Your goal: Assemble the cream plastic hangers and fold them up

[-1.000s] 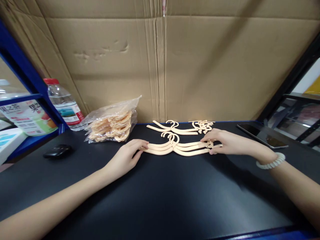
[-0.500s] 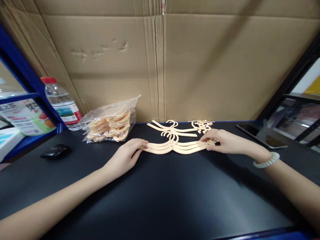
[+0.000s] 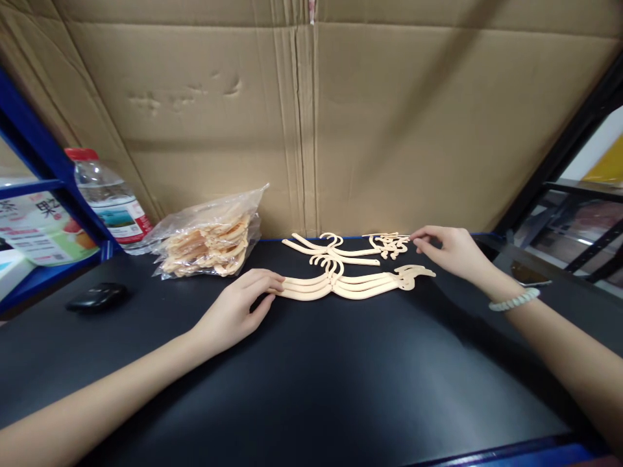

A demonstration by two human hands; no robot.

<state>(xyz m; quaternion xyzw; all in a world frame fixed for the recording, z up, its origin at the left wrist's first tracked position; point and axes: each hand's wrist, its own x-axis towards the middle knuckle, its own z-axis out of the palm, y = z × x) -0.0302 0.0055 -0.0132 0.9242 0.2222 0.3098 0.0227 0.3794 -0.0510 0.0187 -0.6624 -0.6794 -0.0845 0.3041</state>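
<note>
Several cream plastic clothes hangers [image 3: 365, 285] lie nested in a row on the black table, their hooks bunched at the middle. My left hand [image 3: 248, 298] pinches their left ends between thumb and fingers. At their right ends sit flat, curved cream pieces [image 3: 411, 275], with no hand on them. My right hand [image 3: 450, 250] hovers beside a heap of small cream hook-like parts [image 3: 389, 244], thumb and forefinger apart at its right edge; whether they touch it I cannot tell. More cream hangers [image 3: 335, 250] lie behind the nested row.
A clear plastic bag [image 3: 207, 243] of cream pieces stands at the back left, near a water bottle [image 3: 114, 204] and a black mouse [image 3: 97, 297]. A dark tablet-like device [image 3: 523, 266] lies at right, partly behind my right hand. Cardboard [image 3: 413, 117] walls the back.
My right hand has let go of the hangers' right ends and moved back and right to the small heap, uncovering the curved pieces. My left hand stays at the left ends.
</note>
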